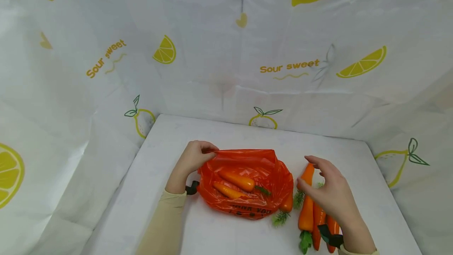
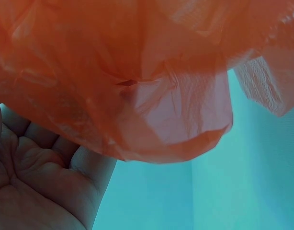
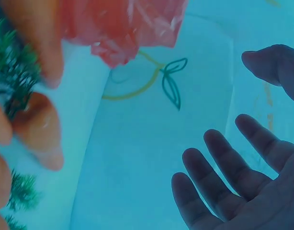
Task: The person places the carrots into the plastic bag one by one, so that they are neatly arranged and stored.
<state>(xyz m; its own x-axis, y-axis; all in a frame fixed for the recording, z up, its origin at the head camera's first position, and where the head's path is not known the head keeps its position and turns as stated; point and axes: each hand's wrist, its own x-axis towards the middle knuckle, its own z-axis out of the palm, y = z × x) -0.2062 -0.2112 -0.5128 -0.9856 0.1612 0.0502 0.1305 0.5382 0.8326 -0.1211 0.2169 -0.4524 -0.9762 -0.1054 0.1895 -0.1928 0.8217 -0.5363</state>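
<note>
The left hand [image 1: 194, 157] pinches the upper left edge of the red bag [image 1: 253, 160], which lies on the white table [image 1: 216, 236] with its mouth open and two carrots [image 1: 236, 180] showing inside. The right hand [image 1: 334, 194], its fingers spread and thumb held apart, holds nothing above the loose carrots [image 1: 307, 217] lying side by side to the right of the bag. Another carrot [image 1: 287, 204], leafy end toward the person, pokes out at the bag's right side, partly hidden by it.
</note>
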